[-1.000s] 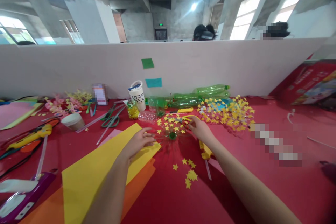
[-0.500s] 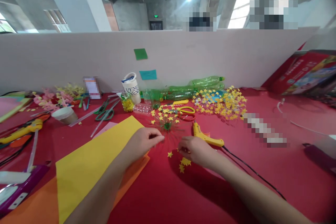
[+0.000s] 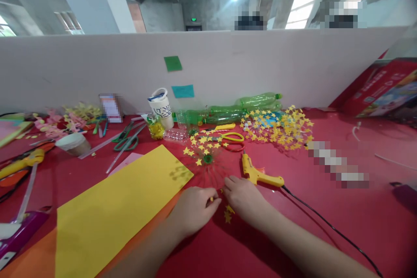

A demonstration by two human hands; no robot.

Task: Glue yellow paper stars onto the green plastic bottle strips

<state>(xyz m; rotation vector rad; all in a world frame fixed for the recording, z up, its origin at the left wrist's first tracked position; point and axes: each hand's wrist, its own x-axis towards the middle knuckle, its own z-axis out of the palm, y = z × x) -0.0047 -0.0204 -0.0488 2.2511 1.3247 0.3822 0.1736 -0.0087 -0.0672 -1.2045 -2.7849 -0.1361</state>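
My left hand (image 3: 194, 209) is closed, with a bit of a yellow paper star (image 3: 211, 199) showing between thumb and fingers. Just right of it, my right hand (image 3: 243, 197) rests low over the red table, its fingers bent together; what they hold, if anything, is hidden. Several loose yellow stars (image 3: 227, 217) lie below the right fingertips, partly covered. Beyond both hands stands a cut green bottle piece (image 3: 207, 159) with thin splayed strips, several tipped with yellow stars (image 3: 199, 147).
A yellow glue gun (image 3: 260, 177) with a black cord lies right of my right hand. Yellow paper (image 3: 120, 208) covers orange sheets at left. Behind are scissors (image 3: 234, 138), green bottles (image 3: 228, 114), a star-covered bunch (image 3: 286, 128) and a white cup (image 3: 163, 110).
My left hand has moved right and nearer me, close to my right hand. The loose star that lay between the hands no longer shows there; a yellow star now shows in my left fingers.
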